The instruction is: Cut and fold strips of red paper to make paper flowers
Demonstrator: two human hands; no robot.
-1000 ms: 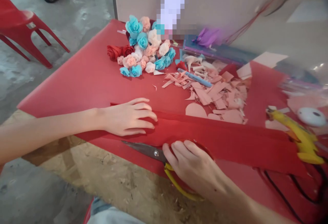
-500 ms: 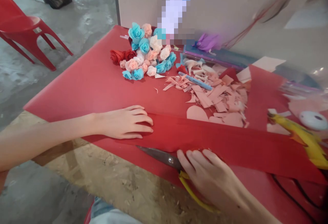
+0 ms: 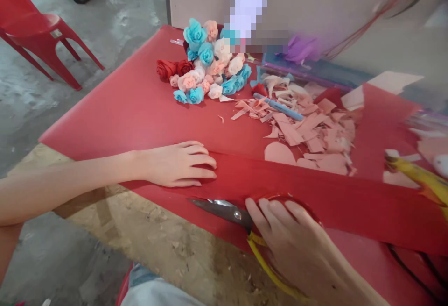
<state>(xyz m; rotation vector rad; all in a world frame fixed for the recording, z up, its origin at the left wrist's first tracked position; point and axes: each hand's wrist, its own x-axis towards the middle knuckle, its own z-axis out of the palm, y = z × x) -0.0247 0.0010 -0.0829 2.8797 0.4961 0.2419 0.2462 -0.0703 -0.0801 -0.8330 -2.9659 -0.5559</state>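
A long red strip of paper [image 3: 336,198] lies across the red-covered table [image 3: 122,110]. My left hand [image 3: 175,163] rests flat on the strip's left end, palm down, fingers spread. My right hand [image 3: 290,236] lies over the handles of a pair of scissors [image 3: 227,211] with yellow grips, its fingers bent over them. The blades point left along the strip's near edge, just below my left hand; they look slightly parted. My right thumb is hidden.
Blue, pink, white and red paper flowers [image 3: 206,53] are heaped at the back. Pink paper scraps [image 3: 315,128] and a blue pen [image 3: 278,106] lie right of them. A yellow tool [image 3: 416,175] is at the right; a red chair [image 3: 35,30] stands far left.
The view has shifted, so the table things appear a little further right. Another bright blade edge shows at the scissors. My left hand stays flat on the strip.
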